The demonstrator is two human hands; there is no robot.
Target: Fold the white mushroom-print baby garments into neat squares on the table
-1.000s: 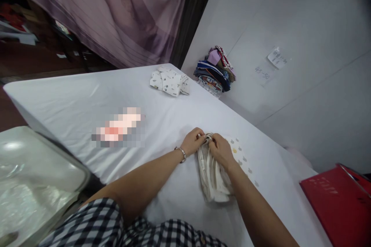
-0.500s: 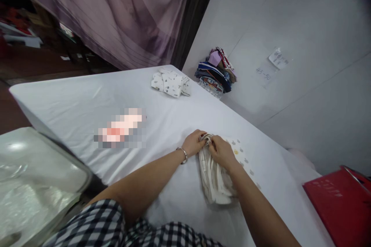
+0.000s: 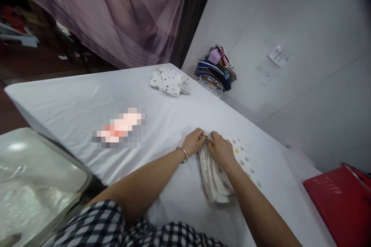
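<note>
A cream-white cloth, folded in several layers and printed with small grey shapes and a yellow one, lies on the white-covered table. My left hand, with a bracelet at the wrist, pinches its top edge from the left. From the right, my right hand grips the same edge, close beside the left thumb. Layers hang together below both hands towards me. A printed part of the cloth spreads flat to the right, partly covered by my right hand and forearm. The exact garment type cannot be made out.
A folded white patterned cloth rests at the table's far corner. Beyond the edge is a stack of folded clothes by the wall. A red box or bag stands at right, a plastic-covered chair at left. A pixelated object lies left.
My fingers have shifted slightly at the cloth's top edge, and the right hand has drawn a little upward. Both hands keep hold. The view has moved very slightly.
</note>
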